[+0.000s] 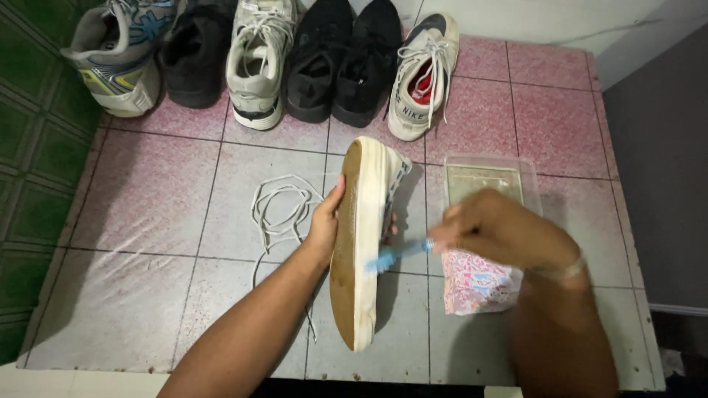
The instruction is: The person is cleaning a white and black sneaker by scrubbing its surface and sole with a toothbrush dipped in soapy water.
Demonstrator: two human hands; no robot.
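My left hand (324, 221) grips a white sneaker (365, 243) on its side, tan sole turned to the left, white rubber edge facing up. In my right hand (490, 228) is a blue toothbrush (394, 254), blurred with motion, its head touching the sneaker's white sidewall near the middle. Loose white shoelaces (280, 210) lie on the tiles just left of my left hand.
A clear plastic container (490, 173) sits right of the sneaker, and a pink patterned cloth (476, 284) lies under my right wrist. Several shoes (258, 63) line the back wall. Green tiled wall (37, 147) at left, a drop at the platform's front edge.
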